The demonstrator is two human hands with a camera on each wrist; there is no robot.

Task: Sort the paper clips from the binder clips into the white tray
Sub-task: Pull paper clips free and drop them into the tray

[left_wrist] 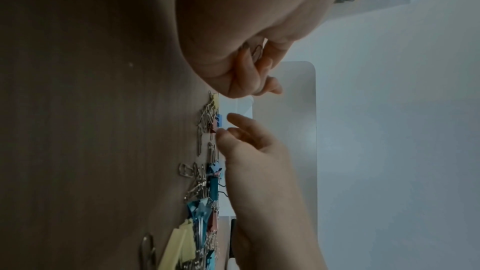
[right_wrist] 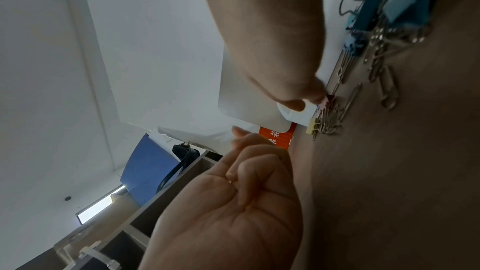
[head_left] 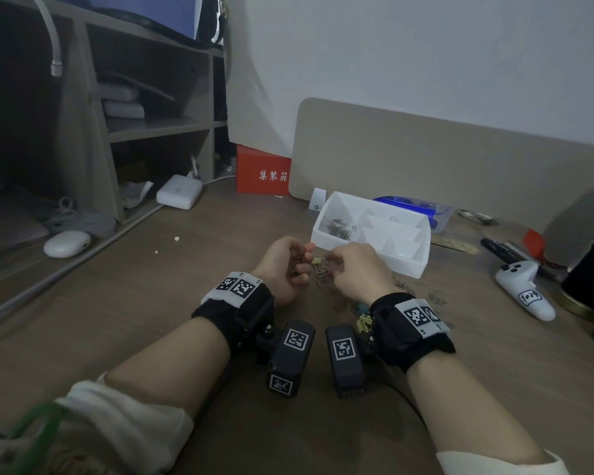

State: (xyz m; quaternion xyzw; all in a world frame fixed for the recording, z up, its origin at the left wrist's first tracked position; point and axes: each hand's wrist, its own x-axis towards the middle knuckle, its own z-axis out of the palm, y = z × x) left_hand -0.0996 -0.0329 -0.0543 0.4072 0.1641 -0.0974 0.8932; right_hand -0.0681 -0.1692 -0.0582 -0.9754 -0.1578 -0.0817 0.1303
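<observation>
Left hand (left_wrist: pixel 241 63) cups paper clips (left_wrist: pixel 257 52) (long axis along fingers).

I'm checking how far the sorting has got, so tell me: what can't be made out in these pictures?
- Head view: the pile's middle, hidden behind the right hand.
- Head view: the white tray compartments nearest the person, hidden by its near wall.
- Left wrist view: how many paper clips the left hand holds; curled fingers cover them.
- Right wrist view: what the right fingertips touch; blurred.

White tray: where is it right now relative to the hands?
In the head view the white tray sits on the desk just beyond the right hand, slightly to its right, paper clips in its left compartment.
</observation>
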